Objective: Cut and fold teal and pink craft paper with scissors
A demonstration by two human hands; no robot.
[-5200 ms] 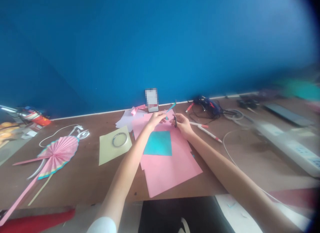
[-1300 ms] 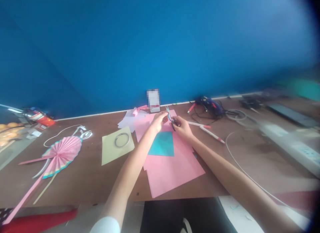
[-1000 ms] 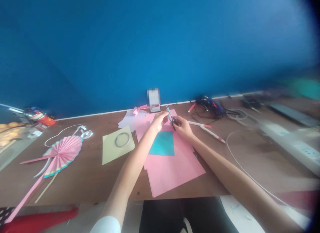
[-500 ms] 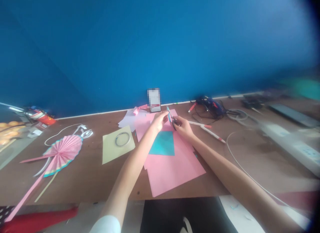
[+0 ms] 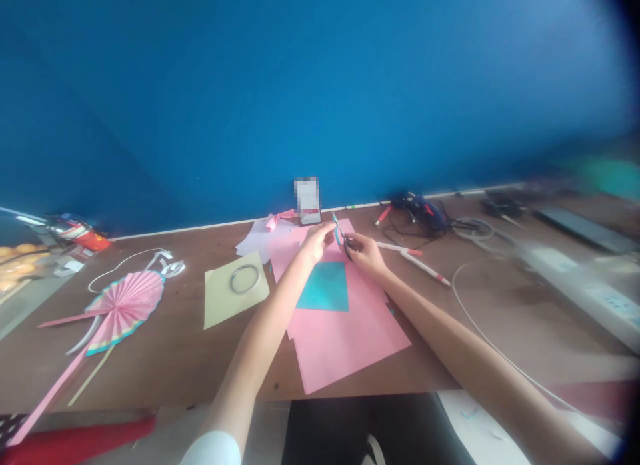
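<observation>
Over the pink paper sheets [image 5: 350,352], my right hand [image 5: 367,254] grips a pair of scissors [image 5: 341,229], its fingers at the dark handles and the blades pointing up and away. My left hand [image 5: 319,241] is closed in a pinch on a small blue paper piece [image 5: 337,236], right beside the blades. The piece is narrow, and the fingers partly hide it. Just below both hands, a teal paper square [image 5: 325,290] lies flat on the pink sheets. Left of it sits a pale yellow sheet [image 5: 220,302] bearing a thin silvery ring [image 5: 233,276].
A pleated pink paper fan [image 5: 127,298] lies at the left. A phone [image 5: 309,212] leans on the blue wall. White-and-red markers [image 5: 425,268], tangled cables [image 5: 425,215] and a white power strip [image 5: 575,285] lie to the right. Pale purple paper [image 5: 255,238] is behind the yellow sheet.
Both hands stay almost in the same place, still on the scissors and the blue paper piece. The view has shifted very slightly.
</observation>
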